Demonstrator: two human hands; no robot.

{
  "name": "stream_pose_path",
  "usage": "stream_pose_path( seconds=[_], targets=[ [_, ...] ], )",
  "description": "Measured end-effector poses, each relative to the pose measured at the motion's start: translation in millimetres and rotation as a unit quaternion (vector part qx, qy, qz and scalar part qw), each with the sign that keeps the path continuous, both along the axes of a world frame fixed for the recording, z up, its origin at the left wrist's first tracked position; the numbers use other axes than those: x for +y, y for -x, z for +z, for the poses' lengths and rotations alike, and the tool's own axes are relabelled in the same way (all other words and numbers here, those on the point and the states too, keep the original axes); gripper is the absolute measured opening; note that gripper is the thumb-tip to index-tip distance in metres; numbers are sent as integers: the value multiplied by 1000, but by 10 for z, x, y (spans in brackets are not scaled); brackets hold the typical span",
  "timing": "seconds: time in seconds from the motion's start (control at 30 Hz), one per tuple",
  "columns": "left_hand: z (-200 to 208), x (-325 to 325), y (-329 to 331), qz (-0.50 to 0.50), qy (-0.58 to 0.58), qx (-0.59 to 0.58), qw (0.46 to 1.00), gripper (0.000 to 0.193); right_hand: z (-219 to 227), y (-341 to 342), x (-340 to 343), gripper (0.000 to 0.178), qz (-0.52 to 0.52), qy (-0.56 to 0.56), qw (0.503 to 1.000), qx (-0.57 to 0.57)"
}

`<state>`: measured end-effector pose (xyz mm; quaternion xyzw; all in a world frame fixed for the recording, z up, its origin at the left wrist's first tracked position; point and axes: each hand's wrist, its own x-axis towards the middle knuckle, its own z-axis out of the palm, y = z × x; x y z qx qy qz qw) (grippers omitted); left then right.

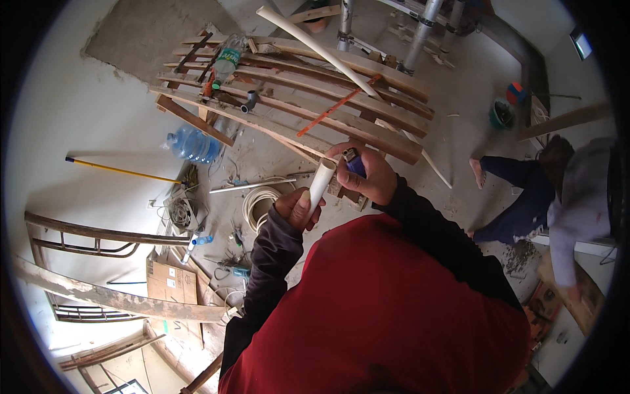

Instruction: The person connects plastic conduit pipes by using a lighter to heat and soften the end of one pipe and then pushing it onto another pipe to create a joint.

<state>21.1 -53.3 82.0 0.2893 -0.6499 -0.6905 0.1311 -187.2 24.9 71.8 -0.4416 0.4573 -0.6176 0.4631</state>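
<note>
My left hand (298, 210) is closed around the lower part of a short white plastic pipe (321, 181), which tilts upward with its open end away from me. In my right hand (377, 177) is a purple lighter (355, 164), its metal top close beside the pipe's open end. No flame can be made out. The right fingertips reach near the pipe's rim; whether they touch it I cannot tell. Just beyond both hands stands a slatted wooden bench (289, 82), bearing a grey pipe elbow (249, 101), a plastic bottle (227, 60) and an orange-red strip (338, 106).
A long white pipe (315, 46) leans across the slats. Coiled white hose (261, 205), a blue water jug (193, 145) and a cardboard box (172, 289) lie to the left. At the right, another person (525, 177) is down low near a green bucket (502, 115).
</note>
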Motion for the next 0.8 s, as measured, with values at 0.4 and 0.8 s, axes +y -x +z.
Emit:
stream_pose_path(
  seconds=[0.4,0.8],
  targets=[
    [-158,21,112,-15,59,-11,998,59,3,189,-58,35,47,15,998,30],
    [-257,22,196,56,280,-69,956,49,-888,992,-98,27,-86,-103,924,357]
  ],
)
